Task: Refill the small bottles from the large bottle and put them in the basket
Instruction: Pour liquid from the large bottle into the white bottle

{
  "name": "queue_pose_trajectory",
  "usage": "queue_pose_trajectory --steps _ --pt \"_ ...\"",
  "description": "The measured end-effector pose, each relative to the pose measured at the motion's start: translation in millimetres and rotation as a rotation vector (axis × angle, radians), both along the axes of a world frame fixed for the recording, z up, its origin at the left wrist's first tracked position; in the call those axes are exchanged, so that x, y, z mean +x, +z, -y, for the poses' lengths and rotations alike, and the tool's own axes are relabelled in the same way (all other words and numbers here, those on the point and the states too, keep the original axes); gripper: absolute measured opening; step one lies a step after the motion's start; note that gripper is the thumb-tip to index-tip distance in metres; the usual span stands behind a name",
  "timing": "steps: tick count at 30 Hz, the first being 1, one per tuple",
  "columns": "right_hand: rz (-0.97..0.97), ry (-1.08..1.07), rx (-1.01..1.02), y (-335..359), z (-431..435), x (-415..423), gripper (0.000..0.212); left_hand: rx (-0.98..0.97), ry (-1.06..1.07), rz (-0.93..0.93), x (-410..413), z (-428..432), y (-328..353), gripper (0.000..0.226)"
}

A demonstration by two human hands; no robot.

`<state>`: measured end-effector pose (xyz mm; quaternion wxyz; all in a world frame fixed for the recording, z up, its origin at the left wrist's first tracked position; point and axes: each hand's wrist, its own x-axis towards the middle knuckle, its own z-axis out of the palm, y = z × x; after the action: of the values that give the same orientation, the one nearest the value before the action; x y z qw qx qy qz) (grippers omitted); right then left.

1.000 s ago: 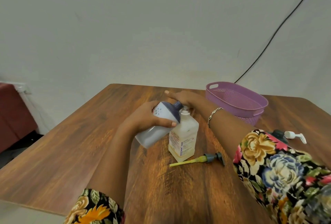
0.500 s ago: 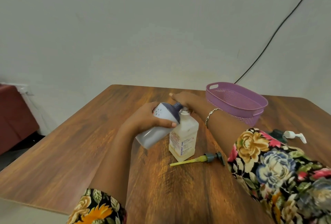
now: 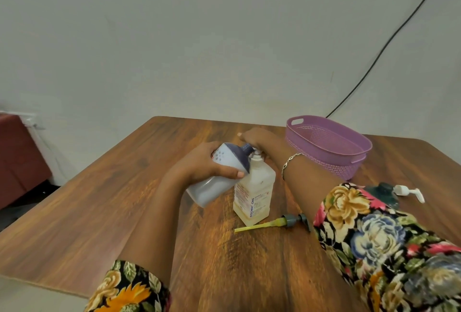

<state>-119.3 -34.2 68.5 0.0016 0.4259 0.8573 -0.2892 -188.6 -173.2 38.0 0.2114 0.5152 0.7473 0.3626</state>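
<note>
The left hand (image 3: 199,165) grips a white bottle (image 3: 212,190), tilted with its dark spout at the mouth of a square bottle (image 3: 254,194) standing on the table (image 3: 99,212). The right hand (image 3: 259,139) is at that neck, its hold hidden. A purple basket (image 3: 324,162) stands near.

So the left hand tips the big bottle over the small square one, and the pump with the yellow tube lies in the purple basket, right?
No. The head view shows the pump lying on the table in front of the small square bottle, outside the purple basket. The left hand does tip the big bottle over that bottle.
</note>
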Motion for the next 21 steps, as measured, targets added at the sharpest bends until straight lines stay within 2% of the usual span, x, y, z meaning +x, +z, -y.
queue_pose_trajectory --steps 2,4,6,10,13,16,21 --pt "-0.023 0.006 -0.053 0 -2 1 0.037 0.003 -0.003 0.007 0 1 1 0.042" --pt "-0.054 0.003 -0.172 6 -2 5 0.057 0.021 -0.012 0.026 1 2 3 0.045" --pt "-0.029 0.028 -0.239 12 -3 7 0.063 0.037 -0.012 0.045 0 2 6 0.044" --pt "-0.083 0.020 -0.291 13 1 8 0.044 0.021 -0.013 0.003 -2 1 8 0.042" --pt "-0.003 0.035 -0.143 1 -3 1 0.026 0.004 -0.029 0.009 -1 2 4 0.037" --pt "0.045 -0.025 -0.002 -7 -6 -6 0.036 0.006 -0.039 0.020 -1 1 2 0.034" --pt "-0.092 -0.028 -0.044 -1 -7 -2 0.034 0.023 -0.040 0.056 -1 2 5 0.036"
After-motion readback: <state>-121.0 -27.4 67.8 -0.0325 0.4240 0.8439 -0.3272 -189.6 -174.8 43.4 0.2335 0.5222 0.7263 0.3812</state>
